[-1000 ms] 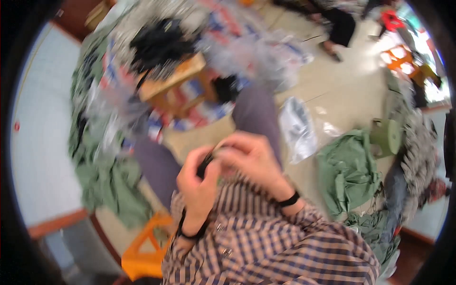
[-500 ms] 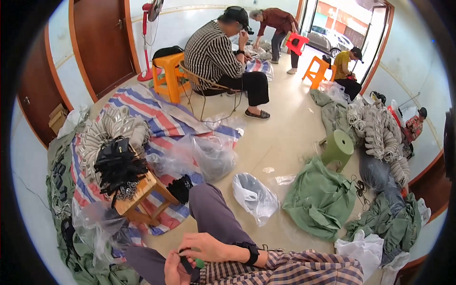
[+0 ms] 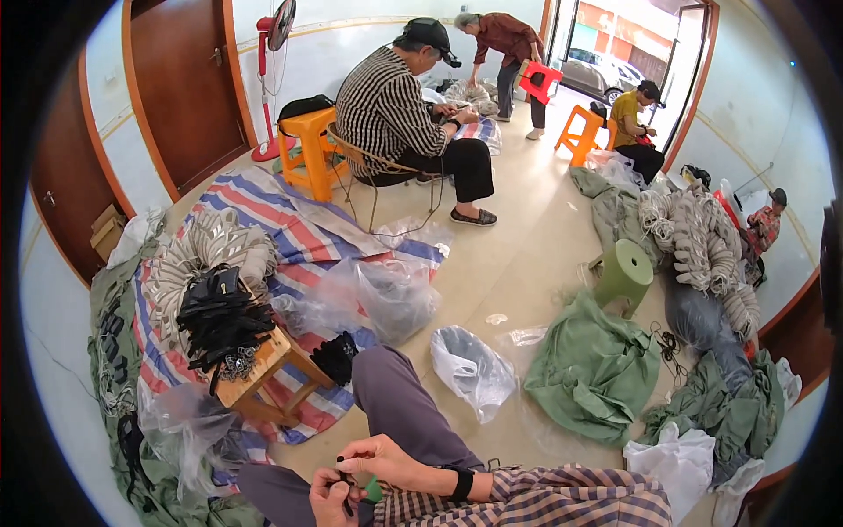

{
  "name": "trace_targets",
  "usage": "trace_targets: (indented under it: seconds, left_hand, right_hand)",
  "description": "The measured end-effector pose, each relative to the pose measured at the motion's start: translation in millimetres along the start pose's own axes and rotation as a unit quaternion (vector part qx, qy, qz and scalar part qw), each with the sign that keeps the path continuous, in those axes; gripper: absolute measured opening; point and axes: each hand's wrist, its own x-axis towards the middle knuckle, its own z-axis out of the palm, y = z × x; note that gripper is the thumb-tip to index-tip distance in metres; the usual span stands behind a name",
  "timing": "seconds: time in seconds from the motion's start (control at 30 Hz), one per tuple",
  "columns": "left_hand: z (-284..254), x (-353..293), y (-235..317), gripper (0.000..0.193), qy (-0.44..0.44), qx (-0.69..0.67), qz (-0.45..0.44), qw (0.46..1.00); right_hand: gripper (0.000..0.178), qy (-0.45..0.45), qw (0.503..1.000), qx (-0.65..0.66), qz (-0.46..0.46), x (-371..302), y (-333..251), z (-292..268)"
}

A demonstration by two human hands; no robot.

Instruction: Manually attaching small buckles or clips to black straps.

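Observation:
Over my lap, my left hand (image 3: 331,500) is closed around a short black strap (image 3: 348,504), part of which hangs below its fingers. My right hand (image 3: 386,460) pinches the upper end of the same strap, its fingertips almost touching the left hand. Fingers hide most of the strap. Something small and green (image 3: 375,489) shows just beneath my right wrist; its kind is unclear. Left of my knee, a wooden stool (image 3: 255,376) carries a pile of black straps (image 3: 224,316) with metal rings or clips (image 3: 235,362) at its near edge.
Coiled grey-white straps (image 3: 211,241) lie on a striped tarp (image 3: 325,230). Ahead are a white plastic bag (image 3: 474,369), green cloth (image 3: 593,369) and a green stool (image 3: 626,268). A person in a striped shirt (image 3: 386,110) sits further off; several others work near the doorway.
My hands have shifted slightly, and the strap's upper end now sticks up between them. The striped-shirted person's raised hand has come down from the head to the lap.

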Motion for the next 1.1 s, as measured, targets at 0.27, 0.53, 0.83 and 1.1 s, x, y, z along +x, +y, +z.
trace_targets:
  seconds: [0.27, 0.53, 0.83, 1.1]
  left_hand:
    - [0.1, -7.0, 1.9, 0.022, 0.101, -0.08, -0.064, 0.99]
    - [3.7, -3.8, 1.3, 0.03, 0.09, -0.056, -0.061, 0.993]
    - [14.3, -7.6, 10.1, 0.028, 0.08, -0.026, -0.013, 0.996]
    - [8.7, -14.2, 1.3, 0.025, 0.172, 0.48, 0.156, 0.846]
  right_hand:
    - [0.011, -0.023, 0.948, -0.217, -0.23, -2.6, -18.3, 7.4]
    - [0.012, 0.0, 0.948, -0.251, -0.196, -6.7, -21.7, 9.5]
    - [0.016, 0.05, 0.966, -0.211, -0.138, -4.6, -24.5, 11.4]
    - [0.02, 0.054, 0.97, -0.212, -0.111, -3.0, -10.5, 10.9]
